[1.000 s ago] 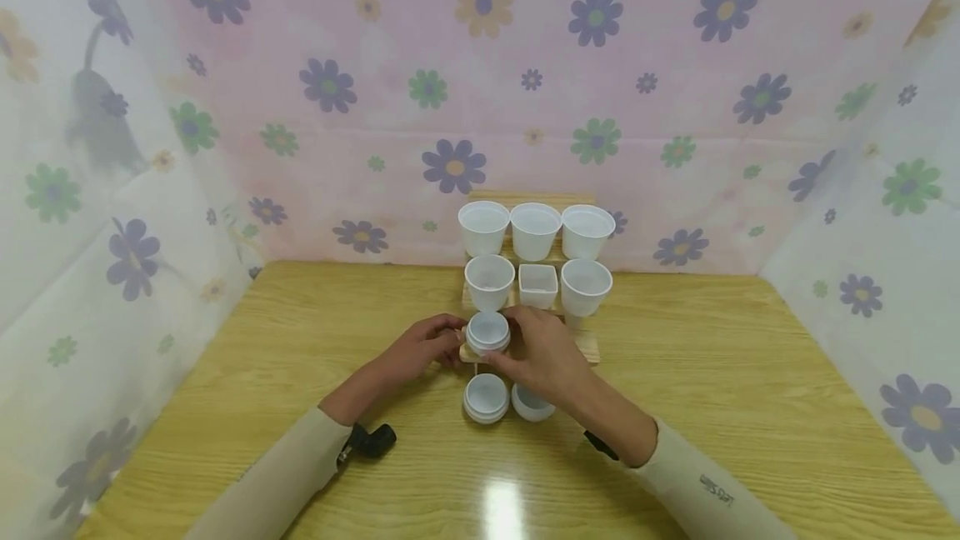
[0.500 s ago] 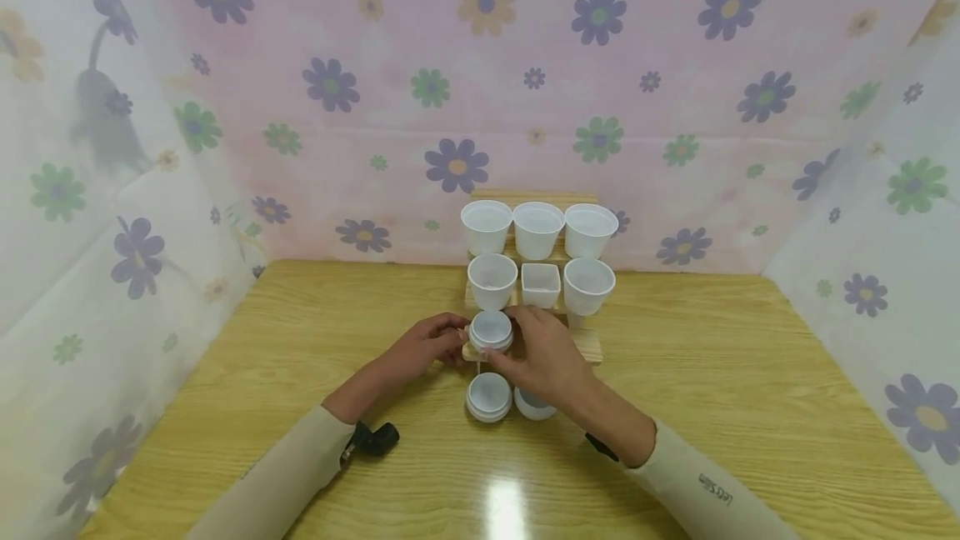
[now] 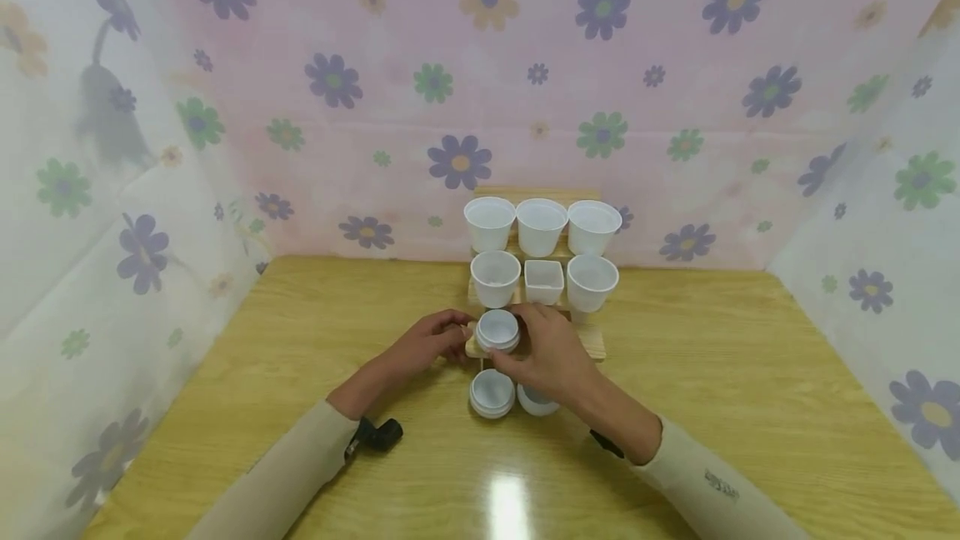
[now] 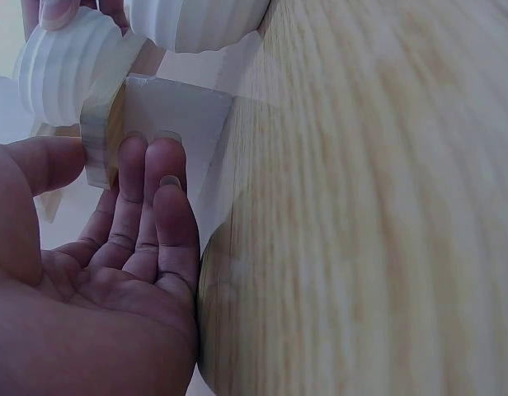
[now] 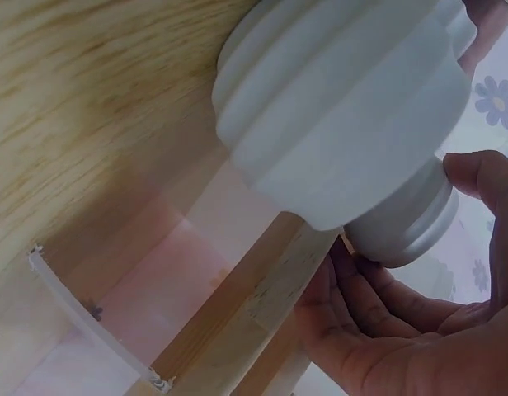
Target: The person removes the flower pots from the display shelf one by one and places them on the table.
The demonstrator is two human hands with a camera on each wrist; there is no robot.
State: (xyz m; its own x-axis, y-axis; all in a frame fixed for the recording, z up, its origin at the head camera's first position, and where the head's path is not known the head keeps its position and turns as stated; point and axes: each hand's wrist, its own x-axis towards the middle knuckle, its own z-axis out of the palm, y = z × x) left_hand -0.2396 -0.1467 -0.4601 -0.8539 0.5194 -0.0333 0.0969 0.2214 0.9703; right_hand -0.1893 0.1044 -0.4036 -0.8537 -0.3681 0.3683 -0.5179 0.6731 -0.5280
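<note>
Small pot [image 3: 498, 328], just below centre in head view, has shifted slightly rightward on the shelf [image 3: 592, 342]. Left wrist: left hand [image 4: 114, 276] pinches shelf end, upper left. Right wrist: right hand [image 5: 415, 346] pinches pot; best slid level, shelf held steady.

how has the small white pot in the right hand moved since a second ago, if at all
Yes, slightly right: in the head view, the small white pot in the right hand sits further right relative to the round cup directly behind it.
</note>
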